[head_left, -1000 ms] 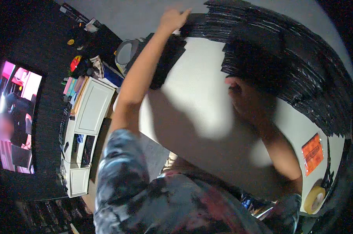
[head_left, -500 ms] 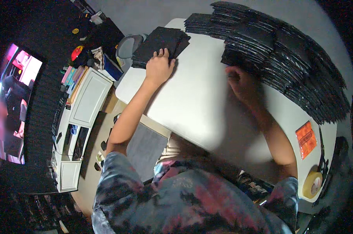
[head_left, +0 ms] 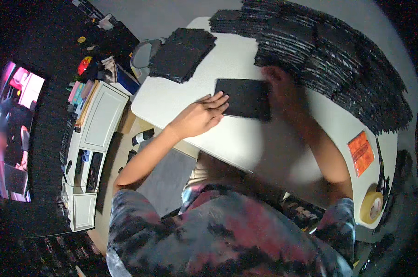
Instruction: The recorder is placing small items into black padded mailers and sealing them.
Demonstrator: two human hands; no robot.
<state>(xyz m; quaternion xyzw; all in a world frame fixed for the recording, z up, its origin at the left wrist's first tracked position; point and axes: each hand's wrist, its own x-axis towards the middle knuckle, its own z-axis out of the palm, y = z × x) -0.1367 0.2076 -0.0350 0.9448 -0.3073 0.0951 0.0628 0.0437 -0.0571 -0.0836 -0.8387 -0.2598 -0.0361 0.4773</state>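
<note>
Lying partly under outstretched left fingers [head_left: 216, 102], the black rectangle [head_left: 246, 99] sits beside shadowed right fingers [head_left: 274, 75], grip unclear.

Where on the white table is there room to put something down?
There's bare white table between the left black stack and the flat black packet by the left hand. Another free patch lies between the right forearm and the orange packet. It's crowded along the far edge toward the right, with piles of black packets.
</note>
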